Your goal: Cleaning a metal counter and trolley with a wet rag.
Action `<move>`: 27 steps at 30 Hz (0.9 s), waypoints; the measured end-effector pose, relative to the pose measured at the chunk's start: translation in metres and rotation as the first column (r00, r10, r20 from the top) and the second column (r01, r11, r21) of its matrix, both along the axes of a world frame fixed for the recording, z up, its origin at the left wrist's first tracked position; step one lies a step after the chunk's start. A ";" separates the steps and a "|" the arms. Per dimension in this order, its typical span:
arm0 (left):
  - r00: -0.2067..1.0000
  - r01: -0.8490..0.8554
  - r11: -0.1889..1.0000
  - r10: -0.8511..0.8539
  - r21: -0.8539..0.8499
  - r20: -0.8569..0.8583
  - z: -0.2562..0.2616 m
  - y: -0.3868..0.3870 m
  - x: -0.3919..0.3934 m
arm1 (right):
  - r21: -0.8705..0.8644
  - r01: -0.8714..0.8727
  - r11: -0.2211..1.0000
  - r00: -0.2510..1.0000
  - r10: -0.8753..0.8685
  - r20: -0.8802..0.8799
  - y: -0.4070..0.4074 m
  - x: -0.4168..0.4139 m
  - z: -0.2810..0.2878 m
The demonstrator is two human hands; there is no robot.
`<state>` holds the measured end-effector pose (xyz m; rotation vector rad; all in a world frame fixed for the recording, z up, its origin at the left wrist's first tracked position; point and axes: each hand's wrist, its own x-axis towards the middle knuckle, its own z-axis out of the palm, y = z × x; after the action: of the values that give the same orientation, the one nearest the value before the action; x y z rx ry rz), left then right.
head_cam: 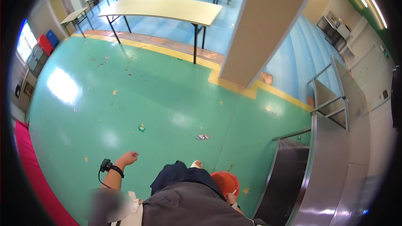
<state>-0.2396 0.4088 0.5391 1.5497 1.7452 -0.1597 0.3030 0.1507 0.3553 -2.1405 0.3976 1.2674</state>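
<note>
My left hand [128, 158] hangs out over the green floor at the lower left, holding nothing that I can see; its fingers look loosely curled. A black strap with a small device and a cable is around that wrist. Low on the right, beside my dark clothing, my right hand [231, 198] is closed on the white handle grip [234, 191] of an orange-red plastic bucket [225, 180]. The bucket's inside shows in part, with no contents that I can make out. One sandalled foot [197, 164] shows just left of the bucket.
Stainless steel counters [326, 150] run along the right. A square pillar [263, 28] stands ahead, beside a long pale table [163, 8] with black legs, with several more tables behind. Pink-red fabric [34, 166] lies along the left edge. Small scraps or marks dot the green floor [176, 100].
</note>
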 end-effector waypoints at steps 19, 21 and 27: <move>0.935 0.350 0.934 -0.353 0.069 0.035 -0.030 0.491 0.288 | 0.068 0.565 0.822 0.816 -0.569 0.096 0.205 0.128 0.078; 0.866 0.481 0.854 -0.497 0.197 0.043 -0.026 0.531 0.360 | 0.132 0.693 0.709 0.714 -0.700 0.013 0.207 0.137 0.081; 0.649 0.662 0.709 -0.704 0.243 0.287 -0.036 0.577 0.615 | 0.093 0.711 0.697 0.698 -0.715 0.026 0.284 0.191 0.086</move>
<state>0.3752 0.9860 0.5033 2.1195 0.8142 -0.1323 0.4939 0.4352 0.4414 -1.6655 1.0249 0.7334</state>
